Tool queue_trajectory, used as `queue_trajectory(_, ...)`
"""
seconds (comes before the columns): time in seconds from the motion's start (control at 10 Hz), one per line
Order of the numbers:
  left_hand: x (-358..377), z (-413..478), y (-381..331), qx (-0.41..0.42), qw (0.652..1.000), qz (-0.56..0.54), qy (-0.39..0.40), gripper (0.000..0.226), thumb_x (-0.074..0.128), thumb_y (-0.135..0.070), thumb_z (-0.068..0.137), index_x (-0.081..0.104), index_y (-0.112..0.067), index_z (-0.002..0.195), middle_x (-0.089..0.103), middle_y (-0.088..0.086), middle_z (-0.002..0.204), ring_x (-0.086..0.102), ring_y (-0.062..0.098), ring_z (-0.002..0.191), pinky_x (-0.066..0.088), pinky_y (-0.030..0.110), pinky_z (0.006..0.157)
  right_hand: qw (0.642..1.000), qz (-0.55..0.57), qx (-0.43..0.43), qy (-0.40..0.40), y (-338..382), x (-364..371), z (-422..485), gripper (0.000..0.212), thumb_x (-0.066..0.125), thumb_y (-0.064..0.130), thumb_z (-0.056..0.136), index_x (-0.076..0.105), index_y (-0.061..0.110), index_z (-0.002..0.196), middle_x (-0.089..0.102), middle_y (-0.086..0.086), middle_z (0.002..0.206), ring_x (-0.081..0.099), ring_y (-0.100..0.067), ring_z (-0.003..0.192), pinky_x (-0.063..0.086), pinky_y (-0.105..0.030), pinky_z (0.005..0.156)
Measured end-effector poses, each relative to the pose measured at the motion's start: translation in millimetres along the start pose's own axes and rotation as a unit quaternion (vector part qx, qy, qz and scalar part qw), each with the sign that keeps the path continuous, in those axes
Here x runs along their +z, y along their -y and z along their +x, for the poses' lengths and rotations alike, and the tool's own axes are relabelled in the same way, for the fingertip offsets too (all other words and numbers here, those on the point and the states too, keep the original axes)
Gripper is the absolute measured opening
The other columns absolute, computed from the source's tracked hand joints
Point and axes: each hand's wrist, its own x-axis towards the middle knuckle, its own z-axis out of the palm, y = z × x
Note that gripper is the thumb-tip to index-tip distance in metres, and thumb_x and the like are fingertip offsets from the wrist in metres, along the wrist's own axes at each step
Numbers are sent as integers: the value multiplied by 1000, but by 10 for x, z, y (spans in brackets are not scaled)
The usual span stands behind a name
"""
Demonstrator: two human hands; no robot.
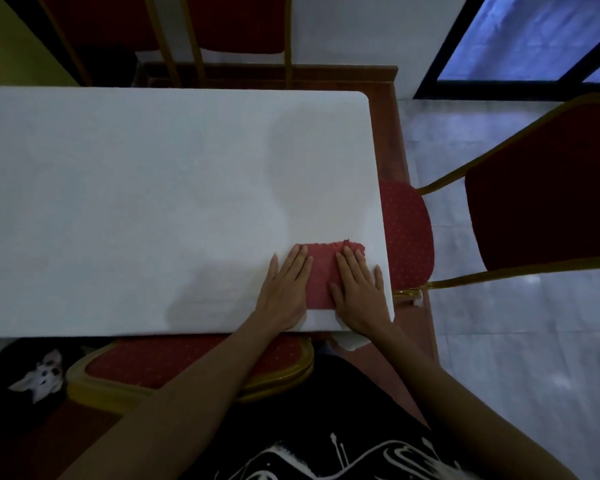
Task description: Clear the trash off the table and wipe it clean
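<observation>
Red cloth (323, 273) lies at the table's (136, 202) 5 o'clock corner. Your left hand (284, 289) and right hand (359, 289) press it flat, fingers spread. No trash visible; judge wiping as underway.

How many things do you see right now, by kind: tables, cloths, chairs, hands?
White rectangular table: 1
Red wiping cloth, flat under both hands: 1
Red padded chairs with gold frames: 4 (right, tucked in; far right; near; far)
Bare hands: 2 (left hand, right hand)
Total: 8
</observation>
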Motion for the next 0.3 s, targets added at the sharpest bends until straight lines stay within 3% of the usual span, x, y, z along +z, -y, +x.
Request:
queue_trajectory(0.1, -77, -54, 57, -16, 1000, -5, -3, 68, 37, -20, 99, 6, -4, 157, -4, 12, 166, -8, 25, 154, -7, 53, 123, 999, 25, 24, -25, 119, -41, 59, 58, 45, 29, 101, 32, 12, 155, 16, -6, 167, 4, -22, 156, 4, -53, 124)
queue_trajectory(0.2, -161, -132, 158, -38, 999, -10, -11, 68, 38, -16, 98, 6, -2, 157, -2, 13, 167, -6, 26, 155, -5, 52, 124, 994, 55, 32, -89, 279, -73, 132, 43, 51, 20, 96, 52, 10, 139, 36, -11, 159, 20, -27, 153, 13, -52, 123)
queue_trajectory(0.3, -306, -200, 283, -66, 998, 1, -9, 67, 36, -13, 99, 5, -4, 157, -5, 13, 167, -9, 25, 154, -3, 51, 124, 990, 61, 23, -121, 468, -107, 226, 37, 50, 17, 98, 56, 10, 133, 43, -13, 155, 29, -30, 150, 18, -52, 124)
